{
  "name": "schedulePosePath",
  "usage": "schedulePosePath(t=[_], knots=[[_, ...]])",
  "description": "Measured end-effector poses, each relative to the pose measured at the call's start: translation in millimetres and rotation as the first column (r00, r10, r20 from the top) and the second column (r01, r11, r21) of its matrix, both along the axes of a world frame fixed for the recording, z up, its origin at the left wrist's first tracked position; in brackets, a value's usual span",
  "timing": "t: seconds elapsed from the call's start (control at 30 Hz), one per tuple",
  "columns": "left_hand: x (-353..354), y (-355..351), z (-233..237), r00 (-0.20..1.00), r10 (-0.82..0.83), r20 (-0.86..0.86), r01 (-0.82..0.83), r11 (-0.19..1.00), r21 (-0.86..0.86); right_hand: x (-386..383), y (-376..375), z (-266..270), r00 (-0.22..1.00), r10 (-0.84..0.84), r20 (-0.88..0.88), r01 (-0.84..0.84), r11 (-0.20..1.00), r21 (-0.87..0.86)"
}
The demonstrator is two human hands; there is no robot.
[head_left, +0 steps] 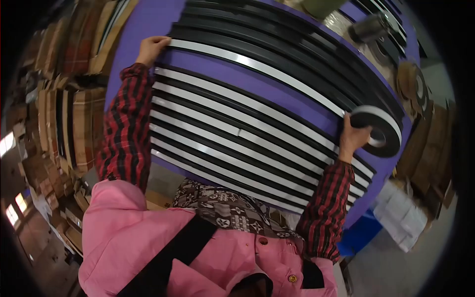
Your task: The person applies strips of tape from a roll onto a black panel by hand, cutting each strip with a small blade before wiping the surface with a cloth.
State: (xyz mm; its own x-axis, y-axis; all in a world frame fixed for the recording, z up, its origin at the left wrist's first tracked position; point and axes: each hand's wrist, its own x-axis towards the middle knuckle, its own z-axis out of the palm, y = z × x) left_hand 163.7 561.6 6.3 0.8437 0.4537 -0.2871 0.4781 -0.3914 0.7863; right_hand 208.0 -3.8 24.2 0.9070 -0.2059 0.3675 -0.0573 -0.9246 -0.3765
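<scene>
My left hand [153, 50] pinches the left end of a white-faced tape strip [242, 60], which stretches taut across to the right. At the other end, my right hand [353, 136] is closed on a roll of tape [388, 129], black on its side and white round its edge, with the thumb by its core. The strip lies along a black bar, so its underside is hidden. Nearer my body, several black bars with white strips [232, 131] lie side by side. Beyond the strip are several bare black bars [277, 42].
A purple table [213, 63] carries the bars. At its far right are a dark metal cylinder [368, 27] and a brown roll [410, 81]. Cardboard bundles [86, 123] stand at the left. A blue bin [363, 232] and white packages [401, 215] are below right.
</scene>
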Motion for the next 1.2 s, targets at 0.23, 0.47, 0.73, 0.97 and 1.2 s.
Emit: schedulePosePath(t=[0.23,0.47,0.73,0.97,1.2], knots=[[4,19,-24,1.0,0.018,0.0,-0.018,0.997,0.077,-1,5,-1,1.0,-0.009,-0.005,0.008,0.973,-0.231],[-4,12,-5,0.97,0.205,-0.129,-0.093,0.806,0.585,-4,7,1,0.993,0.11,0.039,-0.099,0.971,-0.219],[26,-366,9,0.48,-0.698,0.532,0.494,0.716,0.493,-2,0,43,0.94,0.241,0.24,-0.279,0.141,0.95],[26,-433,8,0.537,-0.83,0.151,0.531,0.472,0.704,-5,-170,62,0.922,-0.311,0.229,-0.224,0.053,0.973],[26,-434,12,0.541,-0.839,-0.056,0.567,0.315,0.761,3,-255,6,0.957,-0.27,0.107,0.246,0.949,0.2]])
